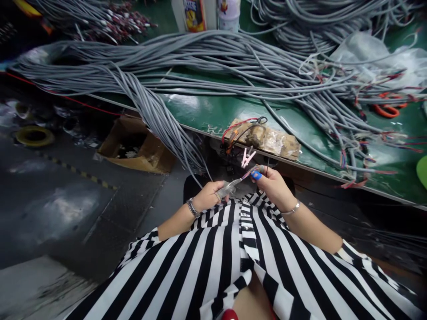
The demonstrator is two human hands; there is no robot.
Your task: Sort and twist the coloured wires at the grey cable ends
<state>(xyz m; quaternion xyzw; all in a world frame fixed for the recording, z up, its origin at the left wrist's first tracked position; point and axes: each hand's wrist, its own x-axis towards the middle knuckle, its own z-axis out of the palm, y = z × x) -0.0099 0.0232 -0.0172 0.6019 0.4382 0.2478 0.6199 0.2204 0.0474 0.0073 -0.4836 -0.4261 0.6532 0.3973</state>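
Note:
Just in front of my lap, my left hand (212, 194) is closed on the end part of a grey cable, where pale, frayed material (230, 187) sticks out past the fingers. Thin coloured wires (247, 174) run from there to my right hand (271, 181), which pinches them between thumb and fingers. Something blue covers the tip of my right thumb. A pink clothespin-like clip (247, 157) stands at the table edge, just beyond the right fingers. Behind it, a brown taped block (267, 138) lies on the edge, with red and black leads beside it.
Long bundles of grey cable (200, 58) lie across the green table (190, 109), and one hangs over its front edge. Orange-handled scissors (386, 111) and stripped wire ends lie at the right. Below the table at left is an open cardboard box (147, 153); a tape roll (34, 135) is nearby.

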